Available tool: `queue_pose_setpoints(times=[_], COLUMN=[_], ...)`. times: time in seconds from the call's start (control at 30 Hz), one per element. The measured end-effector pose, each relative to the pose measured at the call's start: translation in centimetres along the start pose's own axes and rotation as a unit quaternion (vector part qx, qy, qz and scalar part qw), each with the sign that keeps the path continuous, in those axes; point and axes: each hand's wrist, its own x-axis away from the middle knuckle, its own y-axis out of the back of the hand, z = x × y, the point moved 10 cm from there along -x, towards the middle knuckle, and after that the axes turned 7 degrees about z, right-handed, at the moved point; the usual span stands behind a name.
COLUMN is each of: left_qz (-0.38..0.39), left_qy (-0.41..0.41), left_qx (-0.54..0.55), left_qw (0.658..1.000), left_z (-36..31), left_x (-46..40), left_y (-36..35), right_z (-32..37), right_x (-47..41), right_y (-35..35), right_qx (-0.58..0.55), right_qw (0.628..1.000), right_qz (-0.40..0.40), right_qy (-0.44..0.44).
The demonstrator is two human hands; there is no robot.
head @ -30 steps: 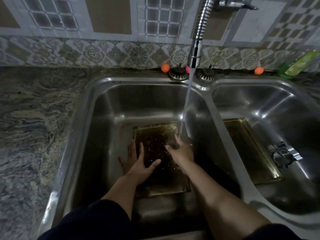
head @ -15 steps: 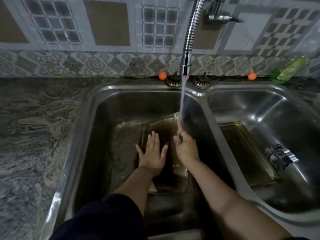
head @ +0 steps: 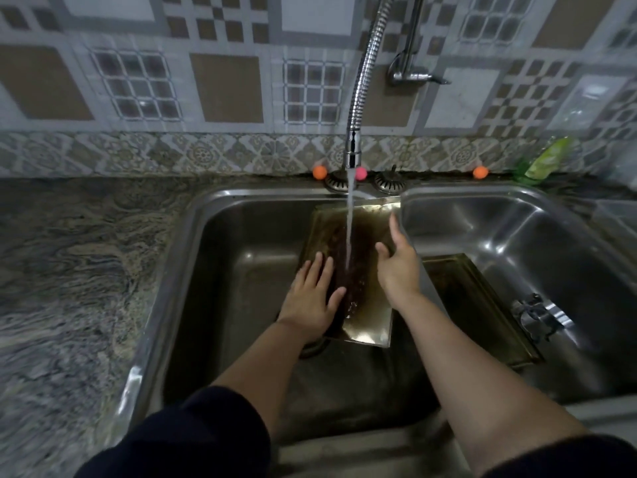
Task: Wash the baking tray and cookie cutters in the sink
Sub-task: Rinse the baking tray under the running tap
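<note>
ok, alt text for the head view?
Both hands, left hand flat, right hand at its edge, tilt a baking tray under the tap stream in the left basin; a second tray lies in the right basin.

We see a double sink [head: 241,198] set into a counter [head: 69,270] that runs off to the left. In the left basin a baking tray [head: 368,326] stands tilted, its far end raised toward the divider. Our left hand [head: 310,298] lies flat on its left part; our right hand [head: 400,267] is at its right edge. The faucet [head: 358,98] hangs above, its stream landing on the tray between our hands. In the right basin a second tray [head: 482,305] lies left of a cookie cutter [head: 537,315].
</note>
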Motion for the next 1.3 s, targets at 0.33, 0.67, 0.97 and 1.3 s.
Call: queue_pose_setpoints(times=[0.33, 0.67, 0.97, 1.3], left_qz=[-0.049, -0.256, -0.127, -0.055], left_qy=[0.164, 0.075, -0.069, -0.01], left_qx=[0.478, 0.268, 0.009, 0.308], left_qw=[0.862, 0.926, 0.99, 0.95], left_z=[5.2, 1.7, -4.8, -6.6], left_x=[3.8, 6.3, 6.6, 0.6], left_y=[5.9, 11.4, 7.0, 7.9], right_z=[1.1, 3.7, 3.3, 6.2], right_x=[2.0, 0.7, 1.8, 0.9], right_y=[-2.1, -4.2, -0.3, -1.1], right_qx=[-0.099, -0.167, -0.283, -0.174], right_qw=[0.984, 0.943, 0.88, 0.947], right_qz=[0.149, 0.257, 0.238, 0.248], right_qy=[-0.014, -0.13, -0.298, -0.105])
